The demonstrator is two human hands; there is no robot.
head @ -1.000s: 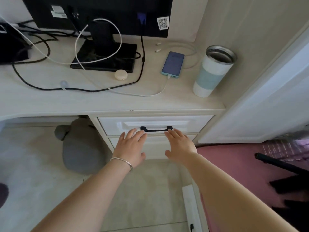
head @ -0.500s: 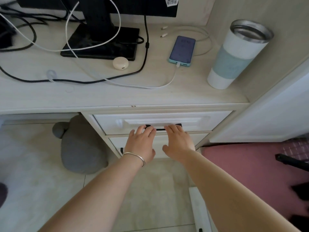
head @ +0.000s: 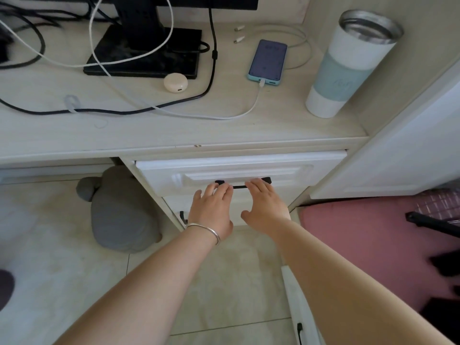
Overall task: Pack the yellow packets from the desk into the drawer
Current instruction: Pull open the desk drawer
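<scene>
Since the earlier frame both hands had slid up onto the handle and the view had drawn closer to the desk (head: 174,130). Its top carried a monitor base (head: 144,58), a tumbler (head: 348,70), a charging phone (head: 267,61) and an earbud case (head: 175,82), but no yellow packets showed anywhere on it. The top drawer (head: 286,168) sat just under the desk edge, apparently shut or barely ajar. Its black handle (head: 239,187) ran left to right across the drawer front, directly ahead of the fingertips. The left hand (head: 211,212) and right hand (head: 265,207) lay side by side, equally near, fingers extended flat over the bar; whether they curled around it could not be told. The inside of the drawer was hidden, so whether the packets lay there was unknown.
</scene>
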